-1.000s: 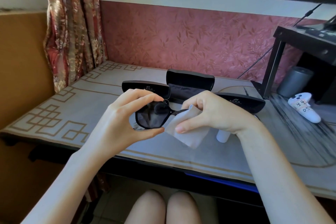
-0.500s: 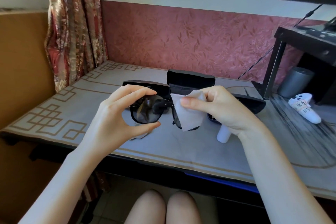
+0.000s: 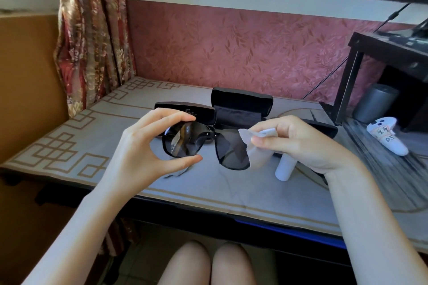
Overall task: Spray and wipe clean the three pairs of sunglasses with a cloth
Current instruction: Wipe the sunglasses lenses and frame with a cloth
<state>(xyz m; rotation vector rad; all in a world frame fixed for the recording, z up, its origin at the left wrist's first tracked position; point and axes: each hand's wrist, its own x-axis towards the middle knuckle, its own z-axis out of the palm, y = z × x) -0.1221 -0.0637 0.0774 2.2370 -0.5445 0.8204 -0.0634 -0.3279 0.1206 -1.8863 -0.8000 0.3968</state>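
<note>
A pair of black sunglasses (image 3: 185,143) is held up above the table, lenses facing me. My left hand (image 3: 143,150) pinches the left lens rim between thumb and fingers. My right hand (image 3: 298,143) pinches a small white cloth (image 3: 257,148) folded over the outer edge of the right lens (image 3: 231,150). A white spray bottle (image 3: 286,168) stands on the table under my right wrist, partly hidden. Another light cloth (image 3: 179,172) lies on the table below my left thumb.
Three black glasses cases sit behind my hands: a closed one (image 3: 196,111) at left, an open one (image 3: 242,104) in the middle, one (image 3: 324,127) at right behind my hand. A white controller (image 3: 386,137), a grey cylinder (image 3: 375,103) and a black stand (image 3: 370,58) occupy the right.
The sunglasses have turned to face me, showing both lenses. My right hand has slid the cloth from the bridge outward to the right lens edge.
</note>
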